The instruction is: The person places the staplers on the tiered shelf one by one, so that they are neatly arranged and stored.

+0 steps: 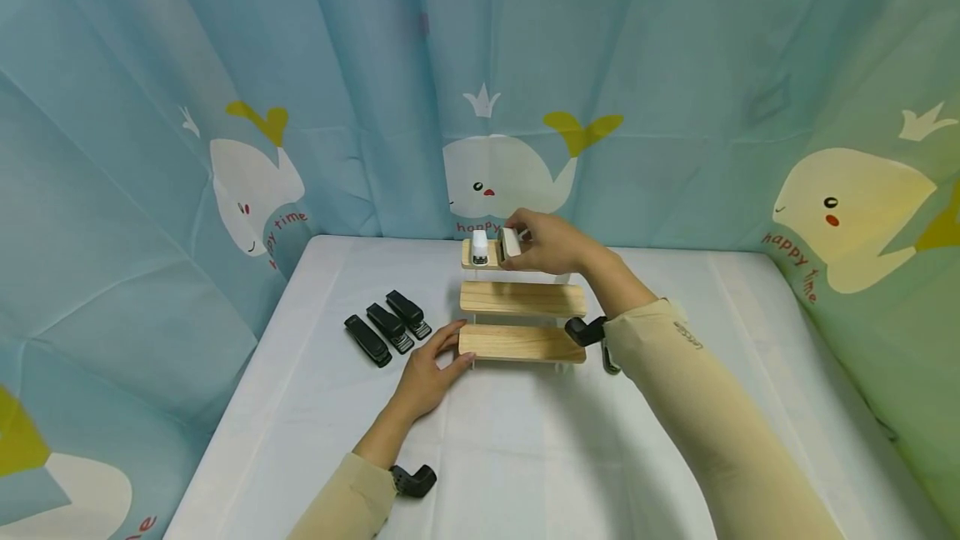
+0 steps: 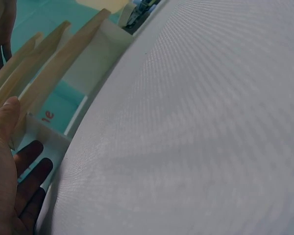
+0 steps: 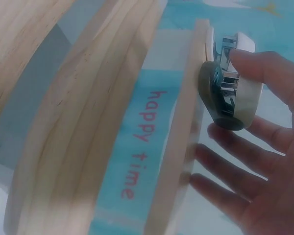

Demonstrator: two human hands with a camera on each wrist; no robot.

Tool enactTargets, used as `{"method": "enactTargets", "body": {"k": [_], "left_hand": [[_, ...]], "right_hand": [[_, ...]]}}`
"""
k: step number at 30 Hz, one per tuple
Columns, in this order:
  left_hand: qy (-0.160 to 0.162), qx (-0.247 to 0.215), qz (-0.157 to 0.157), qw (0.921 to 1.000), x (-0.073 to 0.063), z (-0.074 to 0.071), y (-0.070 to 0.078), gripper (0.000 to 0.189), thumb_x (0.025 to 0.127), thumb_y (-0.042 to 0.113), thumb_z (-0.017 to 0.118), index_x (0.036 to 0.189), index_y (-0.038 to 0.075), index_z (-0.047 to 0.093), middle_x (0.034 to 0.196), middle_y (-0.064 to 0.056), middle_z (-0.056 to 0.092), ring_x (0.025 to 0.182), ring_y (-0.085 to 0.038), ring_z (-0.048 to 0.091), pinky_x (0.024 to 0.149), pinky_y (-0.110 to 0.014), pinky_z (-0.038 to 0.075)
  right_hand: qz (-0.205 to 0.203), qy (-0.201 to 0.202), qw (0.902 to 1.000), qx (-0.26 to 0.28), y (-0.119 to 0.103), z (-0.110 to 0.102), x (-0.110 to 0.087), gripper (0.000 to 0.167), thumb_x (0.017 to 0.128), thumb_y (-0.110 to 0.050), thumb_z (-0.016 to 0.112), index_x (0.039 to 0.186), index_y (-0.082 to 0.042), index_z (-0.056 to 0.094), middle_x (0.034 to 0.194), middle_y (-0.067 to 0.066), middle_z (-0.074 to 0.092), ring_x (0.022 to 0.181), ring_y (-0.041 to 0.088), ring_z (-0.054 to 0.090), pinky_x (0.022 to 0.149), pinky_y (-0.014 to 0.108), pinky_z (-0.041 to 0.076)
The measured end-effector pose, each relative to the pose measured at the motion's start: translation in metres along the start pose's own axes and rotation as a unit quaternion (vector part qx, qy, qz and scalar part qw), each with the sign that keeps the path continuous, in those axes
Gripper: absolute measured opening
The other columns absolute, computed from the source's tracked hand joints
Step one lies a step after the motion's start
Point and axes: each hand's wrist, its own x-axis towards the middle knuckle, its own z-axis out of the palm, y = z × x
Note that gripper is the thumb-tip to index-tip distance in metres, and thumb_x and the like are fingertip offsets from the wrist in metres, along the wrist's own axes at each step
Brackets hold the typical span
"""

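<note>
A three-tier wooden display rack [image 1: 522,298] with pale side supports stands on the white-covered table. My right hand [image 1: 551,242] is at its top tier, gripping a small cream-and-grey stapler [image 3: 245,100] between thumb and fingers. In the right wrist view the stapler is right beside the top board, its metal parts facing the board side. A white stapler [image 1: 479,248] stands on the left of that tier. My left hand [image 1: 426,377] holds the left end of the lowest board, thumb at its front corner; the other fingers extend along the side support in the left wrist view.
Several black staplers [image 1: 386,327] lie in a slanted row left of the rack. Another dark stapler [image 1: 611,359] lies to the right, partly hidden by the right sleeve [image 1: 697,390]. A blue whale-print curtain [image 1: 360,107] hangs close behind the table.
</note>
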Motion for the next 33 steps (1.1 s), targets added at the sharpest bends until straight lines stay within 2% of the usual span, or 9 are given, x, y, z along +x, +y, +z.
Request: {"method": "enactTargets", "body": {"k": [8, 16, 21, 33], "left_hand": [[0.002, 0.003, 0.001, 1.0, 0.0003, 0.0004, -0.0014, 0.062, 0.096, 0.05, 0.071, 0.152, 0.036, 0.049, 0.133, 0.006, 0.072, 0.141, -0.024, 0.056, 0.119, -0.056, 0.04], [0.007, 0.001, 0.003, 1.0, 0.0009, 0.0006, -0.0015, 0.061, 0.096, 0.05, 0.071, 0.151, 0.04, 0.049, 0.132, 0.006, 0.073, 0.141, -0.024, 0.056, 0.119, -0.056, 0.04], [0.007, 0.002, 0.005, 1.0, 0.0013, 0.0009, -0.0032, 0.061, 0.096, 0.05, 0.071, 0.151, 0.039, 0.049, 0.132, 0.007, 0.073, 0.141, -0.023, 0.055, 0.119, -0.056, 0.04], [0.006, 0.006, 0.002, 1.0, 0.0015, 0.0013, -0.0042, 0.061, 0.096, 0.05, 0.071, 0.152, 0.039, 0.049, 0.132, 0.006, 0.072, 0.141, -0.024, 0.056, 0.118, -0.056, 0.04]], "right_hand": [[0.008, -0.009, 0.9998, 0.017, -0.0005, 0.0016, 0.0032, 0.068, 0.089, -0.036, 0.082, 0.144, -0.009, 0.05, 0.143, 0.016, 0.058, 0.122, 0.032, 0.064, 0.1, 0.048, 0.055], [0.017, -0.016, 0.9994, 0.024, -0.0008, 0.0031, 0.006, 0.067, 0.09, -0.035, 0.082, 0.144, -0.01, 0.051, 0.141, 0.015, 0.06, 0.121, 0.03, 0.065, 0.102, 0.048, 0.054], [0.019, -0.019, 0.9995, 0.018, -0.0002, 0.004, 0.0075, 0.07, 0.091, -0.038, 0.08, 0.148, -0.01, 0.05, 0.143, 0.017, 0.059, 0.125, 0.031, 0.064, 0.107, 0.051, 0.051], [0.013, -0.021, 0.9996, 0.012, 0.001, 0.006, 0.0067, 0.07, 0.096, -0.037, 0.075, 0.152, -0.007, 0.047, 0.14, 0.017, 0.063, 0.126, 0.031, 0.064, 0.109, 0.052, 0.05]]}}
